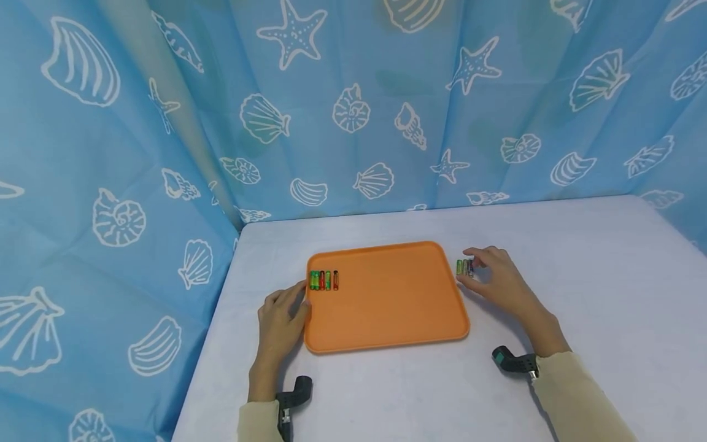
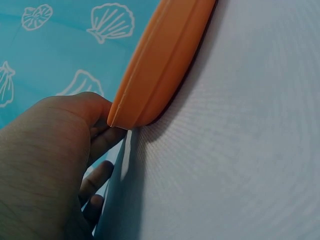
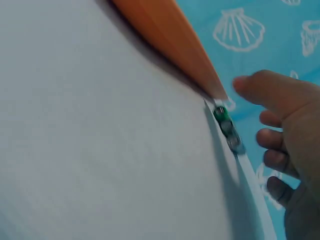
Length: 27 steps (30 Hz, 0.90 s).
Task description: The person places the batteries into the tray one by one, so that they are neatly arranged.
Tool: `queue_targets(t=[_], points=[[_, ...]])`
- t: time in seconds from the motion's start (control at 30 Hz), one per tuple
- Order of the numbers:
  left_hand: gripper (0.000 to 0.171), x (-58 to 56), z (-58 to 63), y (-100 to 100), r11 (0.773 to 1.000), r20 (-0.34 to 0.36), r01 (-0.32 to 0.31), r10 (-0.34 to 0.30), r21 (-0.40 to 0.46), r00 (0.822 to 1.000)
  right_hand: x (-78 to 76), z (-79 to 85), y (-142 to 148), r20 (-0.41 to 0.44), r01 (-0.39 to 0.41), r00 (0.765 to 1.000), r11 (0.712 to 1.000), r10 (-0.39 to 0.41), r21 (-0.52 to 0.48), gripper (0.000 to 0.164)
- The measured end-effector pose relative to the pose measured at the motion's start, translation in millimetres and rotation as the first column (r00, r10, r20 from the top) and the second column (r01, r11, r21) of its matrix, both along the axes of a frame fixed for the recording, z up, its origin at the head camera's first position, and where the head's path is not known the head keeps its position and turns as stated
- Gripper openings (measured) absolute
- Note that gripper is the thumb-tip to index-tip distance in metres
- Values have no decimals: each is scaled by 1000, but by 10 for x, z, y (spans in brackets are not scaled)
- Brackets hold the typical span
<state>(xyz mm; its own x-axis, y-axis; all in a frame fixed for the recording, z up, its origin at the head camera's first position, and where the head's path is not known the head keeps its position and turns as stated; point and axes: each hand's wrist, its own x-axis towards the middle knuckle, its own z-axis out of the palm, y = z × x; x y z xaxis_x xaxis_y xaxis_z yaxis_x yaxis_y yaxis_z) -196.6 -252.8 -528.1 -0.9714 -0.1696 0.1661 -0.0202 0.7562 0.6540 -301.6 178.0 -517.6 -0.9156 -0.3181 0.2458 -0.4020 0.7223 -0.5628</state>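
My left hand (image 1: pixel 280 322) is at the left edge of an orange tray (image 1: pixel 386 307), thumb and fingertips gripping its rim. In the left wrist view, the thumb side overlaps the tray rim (image 2: pixel 145 75) and the other fingers curl below. My right hand (image 1: pixel 499 279) hovers beside the tray's right edge, thumb and forefinger spread on either side of three small batteries (image 1: pixel 465 267). Those batteries (image 3: pixel 227 127) lie side by side on the table, one green and two darker, and a gap shows between them and the thumb.
Several green and red batteries (image 1: pixel 323 280) lie in a row at the tray's left side; one red battery (image 1: pixel 336 280) sits slightly apart. A white cloth (image 1: pixel 386 393) covers the table. Blue curtains (image 1: pixel 342 61) with shell prints stand behind and to the left.
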Motion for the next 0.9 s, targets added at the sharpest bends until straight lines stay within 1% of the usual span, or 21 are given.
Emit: queue_targets(t=[0.13, 0.23, 0.4, 0.57, 0.73, 0.9], points=[[44, 4, -5, 5, 1000, -4, 5, -5, 6, 1000, -40, -52, 126, 117, 29, 993, 998, -34, 47, 66], [44, 0, 3, 0, 1000, -10, 8, -8, 0, 1000, -71, -91, 184, 161, 23, 987, 998, -32, 55, 68], [44, -4, 7, -7, 1000, -6, 8, -8, 1, 1000, -117, -108, 209, 150, -12, 989, 999, 5, 41, 61], [44, -5, 5, -2, 1000, 14, -3, 3, 9, 1000, -127, -111, 217, 126, -2, 992, 999, -4, 47, 54], [44, -5, 5, -2, 1000, -8, -8, 8, 7, 1000, -104, -102, 204, 115, 24, 993, 999, -28, 41, 54], [44, -3, 19, -2, 1000, 11, -10, 10, 10, 1000, -73, -73, 177, 89, 35, 995, 999, -37, 22, 52]])
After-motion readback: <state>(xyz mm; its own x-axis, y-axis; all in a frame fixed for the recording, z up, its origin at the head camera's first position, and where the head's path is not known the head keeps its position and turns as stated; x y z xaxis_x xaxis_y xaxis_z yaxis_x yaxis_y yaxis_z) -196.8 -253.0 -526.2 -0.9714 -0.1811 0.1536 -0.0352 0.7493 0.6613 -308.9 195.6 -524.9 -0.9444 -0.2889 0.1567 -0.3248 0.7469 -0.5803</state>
